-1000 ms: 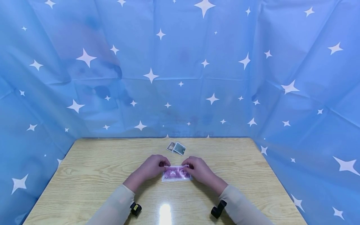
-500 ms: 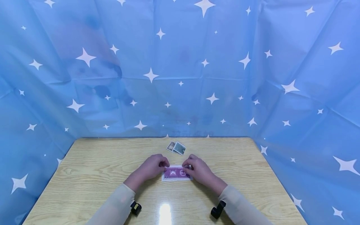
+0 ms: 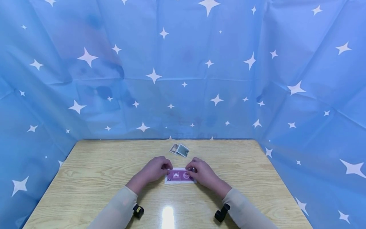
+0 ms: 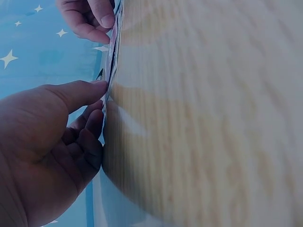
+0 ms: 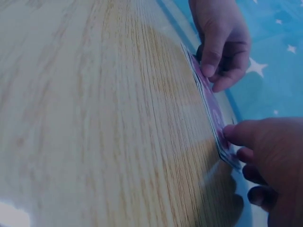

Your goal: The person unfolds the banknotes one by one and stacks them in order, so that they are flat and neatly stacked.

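A purple printed banknote lies on top of paler sheets, whose white edges show around it in the head view. My left hand pinches its far left corner between thumb and fingers. At the far right corner my right hand does the same, thumb on top. Seen edge-on in the left wrist view, the banknotes form a thin layered stack close to the wood. The right wrist view shows the stack's layered near edge, with both thumbs on the purple face.
Two small picture cards overlap near the back of the wooden table, beyond the hands. A blue curtain with white stars hangs behind and at both sides. Small black devices sit at both wrists.
The purple banknote has settled flatter on the stack, and the glare on its face has gone. Both hands stay almost in place, the right thumb shifting very slightly.
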The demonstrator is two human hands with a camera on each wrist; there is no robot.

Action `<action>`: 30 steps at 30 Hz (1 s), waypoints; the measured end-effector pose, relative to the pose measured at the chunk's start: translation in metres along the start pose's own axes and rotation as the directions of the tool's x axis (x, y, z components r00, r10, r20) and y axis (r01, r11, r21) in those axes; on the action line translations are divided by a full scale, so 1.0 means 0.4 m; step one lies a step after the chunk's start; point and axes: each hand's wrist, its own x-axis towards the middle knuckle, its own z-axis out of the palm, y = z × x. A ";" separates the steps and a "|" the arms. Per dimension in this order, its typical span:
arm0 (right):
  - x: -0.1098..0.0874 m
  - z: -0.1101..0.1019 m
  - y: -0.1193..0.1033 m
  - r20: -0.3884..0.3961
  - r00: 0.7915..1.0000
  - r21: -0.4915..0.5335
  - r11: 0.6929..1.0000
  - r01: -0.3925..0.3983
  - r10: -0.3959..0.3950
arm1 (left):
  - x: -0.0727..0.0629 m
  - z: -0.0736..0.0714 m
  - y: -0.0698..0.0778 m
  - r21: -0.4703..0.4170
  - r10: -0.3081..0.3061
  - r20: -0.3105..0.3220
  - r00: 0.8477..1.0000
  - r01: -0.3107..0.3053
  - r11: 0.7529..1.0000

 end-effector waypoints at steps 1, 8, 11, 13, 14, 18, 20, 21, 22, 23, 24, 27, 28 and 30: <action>0.000 -0.001 0.001 0.000 1.000 0.004 1.000 -0.001 0.001 | 0.000 0.000 0.000 0.000 0.001 0.001 1.000 -0.001 1.000; 0.006 -0.008 0.003 -0.052 0.998 0.091 0.996 -0.015 0.019 | 0.007 -0.006 0.009 -0.014 -0.027 -0.016 1.000 0.027 1.000; 0.017 -0.015 0.005 -0.099 0.994 0.123 0.992 -0.028 0.040 | 0.018 -0.010 0.018 -0.048 -0.059 -0.026 0.998 0.057 0.997; 0.027 -0.018 0.007 -0.129 0.990 0.141 0.989 -0.045 0.063 | 0.031 -0.014 0.025 -0.069 -0.072 -0.037 0.997 0.069 0.995; 0.033 -0.019 0.010 -0.143 0.986 0.149 0.987 -0.060 0.081 | 0.039 -0.016 0.029 -0.075 -0.079 -0.043 0.996 0.075 0.994; 0.065 -0.024 0.019 -0.198 0.969 0.202 0.973 -0.110 0.150 | 0.083 -0.020 0.044 -0.101 -0.092 -0.102 0.991 0.081 0.992; 0.084 -0.028 0.023 -0.214 0.961 0.226 0.966 -0.125 0.175 | 0.110 -0.018 0.049 -0.115 -0.094 -0.137 0.986 0.079 0.990; 0.094 -0.030 0.025 -0.218 0.959 0.234 0.964 -0.128 0.180 | 0.121 -0.018 0.054 -0.120 -0.098 -0.149 0.984 0.080 0.990; 0.103 -0.031 0.025 -0.217 0.958 0.238 0.962 -0.133 0.186 | 0.132 -0.018 0.057 -0.120 -0.102 -0.158 0.982 0.084 0.989; 0.112 -0.031 0.026 -0.213 0.958 0.236 0.962 -0.141 0.193 | 0.143 -0.016 0.058 -0.114 -0.103 -0.167 0.981 0.085 0.990; 0.119 -0.031 0.028 -0.207 0.959 0.230 0.962 -0.145 0.193 | 0.153 -0.015 0.057 -0.109 -0.102 -0.172 0.980 0.084 0.990; 0.137 -0.027 0.029 -0.185 0.963 0.201 0.967 -0.159 0.196 | 0.177 -0.011 0.053 -0.070 -0.093 -0.188 0.978 0.081 0.994; 0.142 -0.026 0.029 -0.179 0.963 0.191 0.968 -0.166 0.200 | 0.186 -0.009 0.048 -0.050 -0.084 -0.195 0.977 0.076 0.996; 0.149 -0.026 0.028 -0.171 0.962 0.171 0.968 -0.182 0.211 | 0.198 -0.006 0.042 -0.020 -0.067 -0.206 0.976 0.064 0.998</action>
